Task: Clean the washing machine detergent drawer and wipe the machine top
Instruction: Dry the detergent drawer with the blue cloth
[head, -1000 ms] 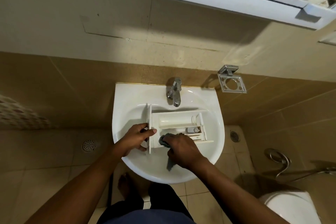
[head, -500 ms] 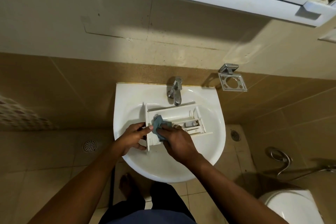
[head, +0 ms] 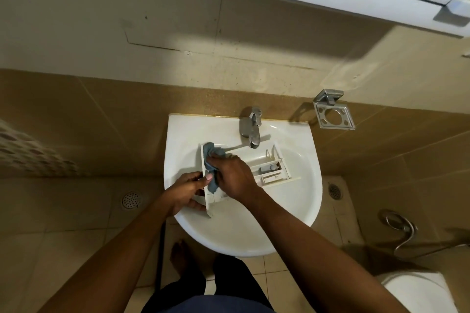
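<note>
Basin (head: 300, 185) on tan tiles holds drawer (head: 269, 168); left grip (head: 188, 190) clamps it, right grip (head: 234, 180) pinches cloth (head: 212, 154).

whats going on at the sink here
A person is cleaning a white detergent drawer over the sink. The left hand grips the drawer's front panel, while the right hand presses a blue-grey cloth into the compartment by that panel. The tap shows no running water.

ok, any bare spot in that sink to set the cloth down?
Near bowl of the white ceramic sink is bare, between the white plastic detergent drawer and the front rim. The left ledge is also bare. Crowded: mid-basin, with left hand gripping the drawer, right hand pressing the blue-grey cloth, chrome tap overhead.
</note>
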The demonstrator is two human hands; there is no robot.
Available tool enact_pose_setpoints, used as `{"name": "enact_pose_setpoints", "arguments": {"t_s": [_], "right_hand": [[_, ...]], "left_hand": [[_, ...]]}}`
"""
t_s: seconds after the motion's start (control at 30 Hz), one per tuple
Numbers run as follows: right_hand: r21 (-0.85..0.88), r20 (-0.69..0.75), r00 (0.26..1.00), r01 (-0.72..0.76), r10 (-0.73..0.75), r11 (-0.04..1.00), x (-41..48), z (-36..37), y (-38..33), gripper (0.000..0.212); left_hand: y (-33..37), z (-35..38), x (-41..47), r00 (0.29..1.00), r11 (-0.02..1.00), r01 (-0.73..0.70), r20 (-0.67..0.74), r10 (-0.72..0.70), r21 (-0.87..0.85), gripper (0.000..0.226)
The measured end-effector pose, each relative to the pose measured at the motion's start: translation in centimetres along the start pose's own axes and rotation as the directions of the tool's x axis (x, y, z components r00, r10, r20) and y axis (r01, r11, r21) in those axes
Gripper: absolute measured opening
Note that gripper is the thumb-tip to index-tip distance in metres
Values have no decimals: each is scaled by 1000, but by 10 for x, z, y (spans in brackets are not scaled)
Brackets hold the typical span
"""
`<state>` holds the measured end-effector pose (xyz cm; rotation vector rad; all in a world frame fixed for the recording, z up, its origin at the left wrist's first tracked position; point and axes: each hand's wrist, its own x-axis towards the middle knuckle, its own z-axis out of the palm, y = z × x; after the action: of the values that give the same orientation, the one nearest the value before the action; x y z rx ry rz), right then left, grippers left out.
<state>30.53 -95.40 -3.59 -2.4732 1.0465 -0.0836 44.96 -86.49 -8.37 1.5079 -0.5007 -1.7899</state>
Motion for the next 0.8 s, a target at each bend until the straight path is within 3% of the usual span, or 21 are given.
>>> {"name": "enact_pose_setpoints", "arguments": {"t_s": [0.23,0.4,0.63,0.8], "right_hand": [[-40,263,965,8,3,999,-10,-32,18,30],[-6,-41,998,-44,44,999,15,-27,6,25],[-200,-22,998,-70,67,977,27,-8,-2,22],[-342,-67,983,-184,171,921,36,-13,1,26]], "left_hand": [[2,6,1,1000,1000,-25,11,25,3,38],[3,9,0,1000,1000,3,-21,-3,30,35],[5,13,0,1000,999,-5,-29,6,43,37],[2,16,-1,999,997,-25,-42,28,69,35]]}}
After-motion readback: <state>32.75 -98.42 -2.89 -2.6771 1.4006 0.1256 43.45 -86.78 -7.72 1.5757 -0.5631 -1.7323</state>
